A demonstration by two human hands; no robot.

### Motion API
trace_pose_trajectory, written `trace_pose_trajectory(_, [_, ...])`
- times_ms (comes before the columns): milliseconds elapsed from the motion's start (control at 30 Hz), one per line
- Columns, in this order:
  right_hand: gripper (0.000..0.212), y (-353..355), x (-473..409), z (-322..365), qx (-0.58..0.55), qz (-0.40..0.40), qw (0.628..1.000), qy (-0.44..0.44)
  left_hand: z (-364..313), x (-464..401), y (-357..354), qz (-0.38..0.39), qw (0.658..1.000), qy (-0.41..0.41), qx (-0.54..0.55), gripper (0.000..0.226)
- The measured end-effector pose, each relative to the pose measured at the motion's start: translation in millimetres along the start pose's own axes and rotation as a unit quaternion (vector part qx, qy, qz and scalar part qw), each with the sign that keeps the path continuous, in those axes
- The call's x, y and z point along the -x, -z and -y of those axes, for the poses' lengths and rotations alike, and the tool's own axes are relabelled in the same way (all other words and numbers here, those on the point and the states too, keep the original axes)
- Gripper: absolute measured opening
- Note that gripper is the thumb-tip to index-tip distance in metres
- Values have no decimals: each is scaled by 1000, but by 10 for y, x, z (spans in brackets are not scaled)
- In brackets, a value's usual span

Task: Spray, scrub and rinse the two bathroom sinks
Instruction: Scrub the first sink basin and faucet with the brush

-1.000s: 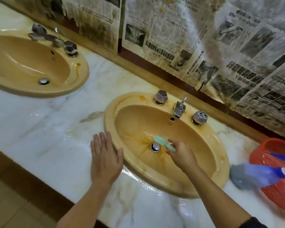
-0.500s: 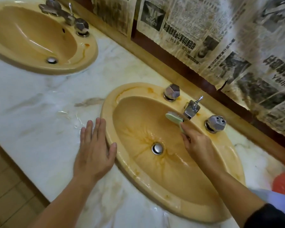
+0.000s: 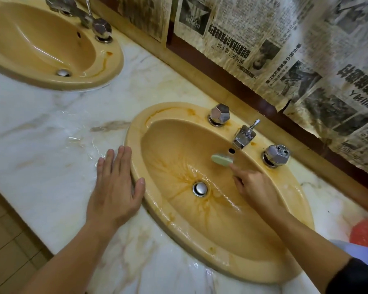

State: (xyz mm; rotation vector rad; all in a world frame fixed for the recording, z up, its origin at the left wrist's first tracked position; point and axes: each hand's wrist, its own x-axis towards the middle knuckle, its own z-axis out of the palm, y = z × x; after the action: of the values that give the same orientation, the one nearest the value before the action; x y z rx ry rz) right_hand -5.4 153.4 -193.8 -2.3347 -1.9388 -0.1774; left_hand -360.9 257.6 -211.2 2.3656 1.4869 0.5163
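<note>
Two tan oval sinks sit in a white marble counter. The near sink has orange rust streaks running to its chrome drain. My right hand is inside the bowl and grips a pale green scrub pad, holding it against the back wall just under the chrome faucet. My left hand lies flat on the wet counter, its thumb touching the sink's left rim. The far sink is at the upper left, with its own drain.
Two faceted chrome knobs flank the faucet. Newspaper sheets cover the wall behind. A red basket and a pale blue item sit at the right edge. The counter is wet; floor tiles lie below.
My right hand carried the green pad from beside the drain up to the back wall under the faucet. The left hand stayed flat on the counter. The view shifted left and closer.
</note>
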Motion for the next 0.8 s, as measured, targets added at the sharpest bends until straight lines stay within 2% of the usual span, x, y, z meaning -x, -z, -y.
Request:
trace_pose_trajectory(67, [46, 15, -61, -18, -13, -66, 998, -17, -3, 2, -1, 2, 1000, 1, -2, 79])
trace_pose_trajectory(100, [48, 3, -44, -12, -11, -69, 997, -18, -3, 3, 2, 1, 1000, 1, -2, 79])
trace_pose_trajectory(233, [47, -91, 95, 84, 34, 87, 995, -26, -1, 6, 4, 1, 1000, -1, 1, 79])
trace_pose_trajectory(267, [46, -73, 61, 83, 39, 80, 996, -23, -1, 6, 3, 1, 1000, -1, -1, 79])
trace_pose_trajectory(367, [47, 13, -71, 31, -1, -40, 999, -31, -3, 3, 2, 2, 1000, -1, -1, 79])
trace_pose_trajectory(400, [47, 24, -56, 26, -2, -52, 998, -37, -4, 1, 6, 1, 1000, 0, 1, 79])
trace_pose_trajectory(533, [45, -60, 86, 125, 38, 93, 994, -42, -22, 6, 26, -1, 1000, 0, 6, 79])
trace_pose_trajectory(567, [44, -62, 50, 132, 39, 93, 994, -45, -23, 5, 28, -1, 1000, 0, 7, 79])
trace_pose_trajectory(700, [45, -43, -63, 121, -12, -53, 997, -62, -20, 3, 26, -1, 1000, 0, 9, 79])
trace_pose_trajectory(733, [46, -65, -27, 127, -1, -34, 998, -58, -19, 4, 27, -1, 1000, 0, 7, 79])
trace_pose_trajectory(800, [44, -148, 73, 180, 33, 60, 997, -39, -18, 5, 31, -2, 1000, -1, 8, 79])
